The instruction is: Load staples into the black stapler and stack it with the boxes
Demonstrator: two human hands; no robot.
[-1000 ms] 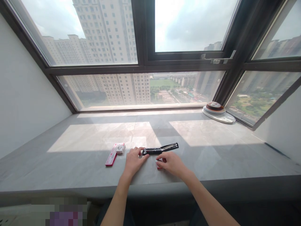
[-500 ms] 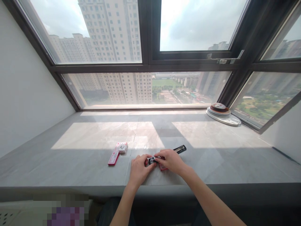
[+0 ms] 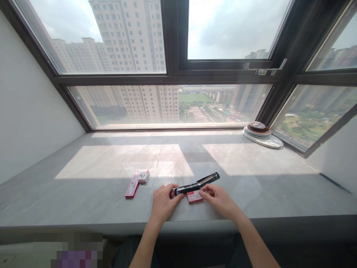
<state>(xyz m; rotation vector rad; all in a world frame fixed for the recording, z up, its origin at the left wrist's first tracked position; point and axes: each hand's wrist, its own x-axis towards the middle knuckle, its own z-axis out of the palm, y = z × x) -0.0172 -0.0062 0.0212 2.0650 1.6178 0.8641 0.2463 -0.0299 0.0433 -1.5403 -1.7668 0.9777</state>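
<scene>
Here, the open stapler (image 3: 192, 186) slants from left hand (image 3: 164, 201) to beyond right hand (image 3: 220, 199).

Windowsill: a broad grey marbled stone windowsill (image 3: 97, 208), crossed by bright patches of sunlight.
Left-hand boxes: a flat pink-and-white box (image 3: 132, 189), with a small white printed box (image 3: 143, 176) just beyond it.
Plates: a stack of round white and brown plates (image 3: 257, 133) by the window's right corner, the widest at the bottom.
Window: a dark metal window frame (image 3: 171, 79) with a silver metal latch (image 3: 261, 72).
Outside: pale high-rise towers (image 3: 131, 37), a flat green field (image 3: 195, 98), cloudy sky (image 3: 228, 29).
Lower left: something purple (image 3: 72, 258), too blurred to tell.
</scene>
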